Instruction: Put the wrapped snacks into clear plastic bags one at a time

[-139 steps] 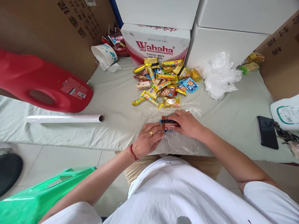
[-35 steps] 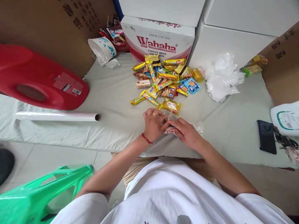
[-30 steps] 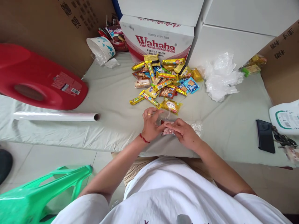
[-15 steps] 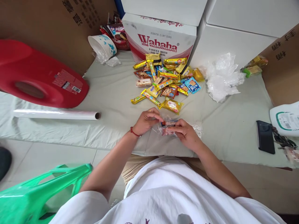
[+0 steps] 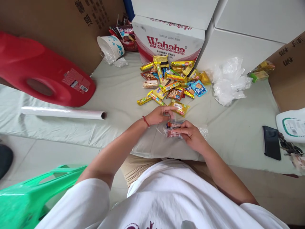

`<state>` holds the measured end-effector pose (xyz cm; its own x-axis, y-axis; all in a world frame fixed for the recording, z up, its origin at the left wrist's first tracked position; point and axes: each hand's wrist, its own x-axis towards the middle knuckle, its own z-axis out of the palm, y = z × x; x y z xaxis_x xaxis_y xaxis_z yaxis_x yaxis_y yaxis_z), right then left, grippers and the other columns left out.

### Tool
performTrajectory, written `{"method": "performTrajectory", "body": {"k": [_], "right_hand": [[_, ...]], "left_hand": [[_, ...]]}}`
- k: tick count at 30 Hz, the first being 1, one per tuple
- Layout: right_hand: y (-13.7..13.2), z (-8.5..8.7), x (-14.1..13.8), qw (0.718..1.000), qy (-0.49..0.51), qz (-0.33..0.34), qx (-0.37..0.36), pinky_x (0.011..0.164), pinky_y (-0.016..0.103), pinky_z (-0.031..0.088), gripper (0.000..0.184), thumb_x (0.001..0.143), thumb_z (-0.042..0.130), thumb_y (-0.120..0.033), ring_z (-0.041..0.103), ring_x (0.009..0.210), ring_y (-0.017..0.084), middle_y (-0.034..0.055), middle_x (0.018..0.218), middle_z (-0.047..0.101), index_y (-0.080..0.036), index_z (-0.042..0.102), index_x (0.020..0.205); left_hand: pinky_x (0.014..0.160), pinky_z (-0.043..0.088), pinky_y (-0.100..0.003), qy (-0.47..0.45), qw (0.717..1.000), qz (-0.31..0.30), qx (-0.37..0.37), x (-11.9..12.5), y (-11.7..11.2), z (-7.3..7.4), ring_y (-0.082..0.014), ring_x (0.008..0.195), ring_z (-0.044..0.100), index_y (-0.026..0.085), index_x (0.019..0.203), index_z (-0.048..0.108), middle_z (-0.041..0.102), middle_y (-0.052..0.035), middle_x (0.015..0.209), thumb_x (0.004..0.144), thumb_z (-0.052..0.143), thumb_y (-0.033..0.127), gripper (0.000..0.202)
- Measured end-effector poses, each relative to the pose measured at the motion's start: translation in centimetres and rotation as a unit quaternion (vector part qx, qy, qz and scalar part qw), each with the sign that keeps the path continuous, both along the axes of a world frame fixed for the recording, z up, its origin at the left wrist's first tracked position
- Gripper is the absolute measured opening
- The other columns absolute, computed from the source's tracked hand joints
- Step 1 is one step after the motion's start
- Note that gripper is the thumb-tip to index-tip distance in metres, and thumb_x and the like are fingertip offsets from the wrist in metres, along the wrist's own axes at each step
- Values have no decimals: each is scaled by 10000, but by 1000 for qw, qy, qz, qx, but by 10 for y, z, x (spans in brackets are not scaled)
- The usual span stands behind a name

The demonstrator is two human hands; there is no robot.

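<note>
My right hand [image 5: 192, 136] is closed on a clear plastic bag [image 5: 164, 129] with small reddish-brown snack packets [image 5: 173, 133] inside, low over the front of the table. My left hand [image 5: 160, 115] is just above the bag. Its fingers are apart, with the index finger stretched to a yellow snack packet [image 5: 181, 109] at the near edge of the pile. The thumb is close to the bag's upper edge; whether it touches the plastic I cannot tell. Beyond lies a pile of wrapped snacks [image 5: 169, 85] in yellow, brown and blue.
Crumpled clear bags [image 5: 228, 82] lie right of the pile. A Wahaha carton [image 5: 166, 44] stands behind it. To the left are a red jug [image 5: 78, 79], a plastic-film roll [image 5: 64, 112] and a tipped paper cup [image 5: 116, 46]. A phone [image 5: 271, 142] and a white bottle [image 5: 293, 124] are at right.
My left hand has moved away from the bag's opening, forward and right to the nearest yellow packet. My right hand still holds the bag in about the same place. The view has shifted slightly.
</note>
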<state>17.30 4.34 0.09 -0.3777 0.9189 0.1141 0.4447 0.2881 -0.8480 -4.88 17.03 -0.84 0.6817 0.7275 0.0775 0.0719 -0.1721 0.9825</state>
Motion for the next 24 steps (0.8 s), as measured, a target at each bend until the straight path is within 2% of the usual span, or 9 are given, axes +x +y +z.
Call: {"method": "performTrajectory", "body": {"k": [2,4,9,11,13,15,17,21,24], "right_hand": [[1,0,0,1000,9,-3,-8,813,311,532,371,992,532,-140,589,827,139,36,919,547,-321,785,1196],[2,-2,-1,1000,24,-4,-16,813,311,531,351,994,539,-154,593,832,142,40,922,551,-315,798,1169],[4,-7,-4,998,48,-12,-33,819,324,529,304,998,563,-203,591,837,154,44,935,580,-319,817,1120],[5,-7,-5,998,48,-15,-36,809,327,527,299,997,567,-211,588,823,156,48,932,578,-311,818,1125],[5,-6,-5,998,44,-13,-36,812,332,526,295,993,575,-209,587,822,158,53,933,574,-305,819,1128],[5,-5,-6,999,36,-11,-35,817,334,525,295,991,578,-205,586,825,159,53,928,563,-301,819,1132],[5,-3,-6,999,29,-12,-35,812,329,525,297,994,572,-206,583,824,157,50,917,547,-301,820,1128],[5,0,-6,999,13,-7,-37,800,312,523,316,987,572,-179,578,824,149,48,926,566,-314,813,1140],[5,0,-7,999,6,-11,-36,786,313,522,335,973,567,-145,577,810,148,50,921,574,-306,819,1124]], "left_hand": [[850,473,-360,8,999,4,50,-8,3,3,-197,794,615,231,768,799,725,-43,779,788,718,301,109],[862,462,-380,21,994,28,100,-29,-4,5,-209,813,596,237,601,743,715,-60,740,837,682,309,254],[916,454,-439,84,990,25,114,-84,-46,0,-237,853,576,244,548,710,709,-72,706,823,673,261,278],[952,458,-451,80,990,65,101,-89,-61,-5,-257,935,586,231,595,706,720,-86,821,834,644,303,257],[958,484,-450,49,982,178,45,-81,-68,-10,-269,1034,600,219,763,720,710,-106,1024,917,517,417,322],[971,502,-451,36,949,311,-41,-64,-69,-11,-271,1115,605,219,996,704,669,-119,1189,972,372,540,463],[1063,462,-480,91,925,358,-84,-47,-65,-9,-293,1221,570,220,1136,679,644,-123,1273,931,429,658,544],[1173,342,-538,260,939,225,-27,-31,-62,3,-388,1372,438,213,889,746,620,-130,1333,646,816,625,483],[955,491,-425,247,954,170,-26,-35,-72,14,-303,1074,618,211,718,690,699,-91,1047,682,803,459,275]]}}
